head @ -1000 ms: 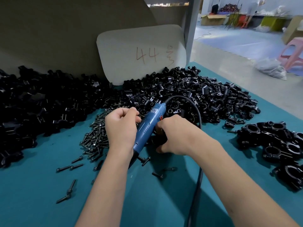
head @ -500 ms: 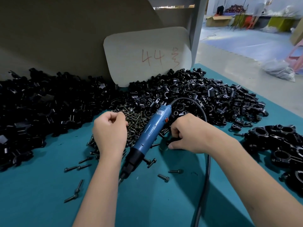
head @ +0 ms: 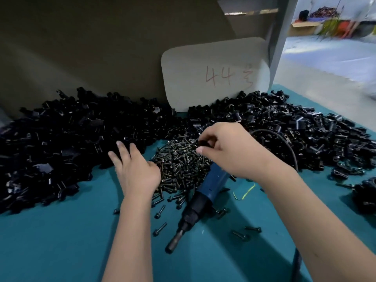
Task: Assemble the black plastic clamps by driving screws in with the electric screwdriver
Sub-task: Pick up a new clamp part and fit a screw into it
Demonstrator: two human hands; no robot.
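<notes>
Lying idle on the teal counter (head: 61,241) at lower centre: electric screwdriver (head: 203,192), bit end toward the bottom of frame, blue body running up and to the right under the right wrist. Neither hand grips it. Cord (head: 284,143) loops off its far end into the right-hand pile.

A few loose screws (head: 160,228) scattered around the tool. Just above it, mid-frame, the main screw heap (head: 181,159).

Left hand (head: 136,171): fingers straight, spread, reaching up-left onto the edge of the big pile of black clamp parts (head: 61,143). Holding nothing as far as I can see.

Right hand (head: 227,147): hovering over the far edge of the screw heap, thumb and fingers pinched on a small dark piece (head: 203,143); too small to say clamp part or screw.

Key relation: the clamp parts lie directly ahead of the left fingertips, up-left, touching or nearly so. Left hand is clearly the nearer one for that pick. Driver's long axis runs diagonally and sits below the right hand, so my guess is right takes it back afterwards.

Farther back: second clamp pile (head: 305,135) at right, white board marked "44" (head: 215,74) leaning on the wall.
</notes>
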